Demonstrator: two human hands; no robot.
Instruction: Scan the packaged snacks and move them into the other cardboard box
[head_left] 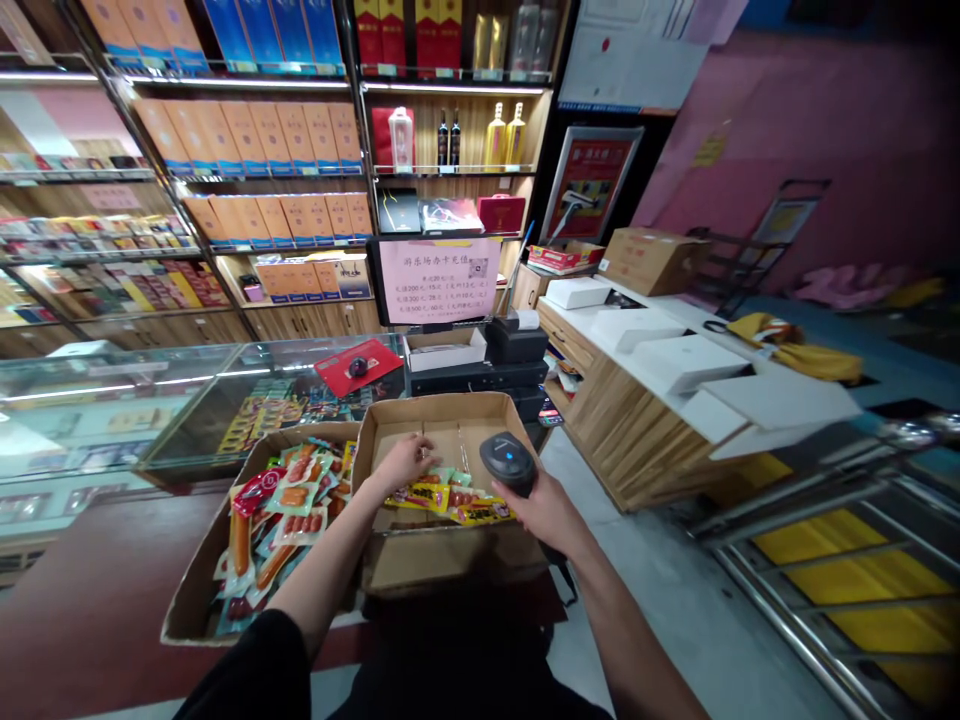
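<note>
In my right hand (544, 512) is a black handheld barcode scanner (508, 460) with a small blue light, held above the right side of an open cardboard box (435, 408). My left hand (407, 464) is inside that box, fingers loosely bent and a little apart, with nothing visible in them. Just below and beside it lie yellow sausage packets (421, 496) and a few clear ones. Left of my forearm, a second cardboard box (187, 590) holds many wrapped sausages (296, 495), one in a red wrapper. My left forearm hides part of this box.
Behind the boxes are a glass display counter (247, 365), a red card (352, 368) with a dark round object, and a monitor with a pink sign (439, 275). A wooden cabinet (600, 420) with white boxes stands right; metal railings (787, 560) are nearer.
</note>
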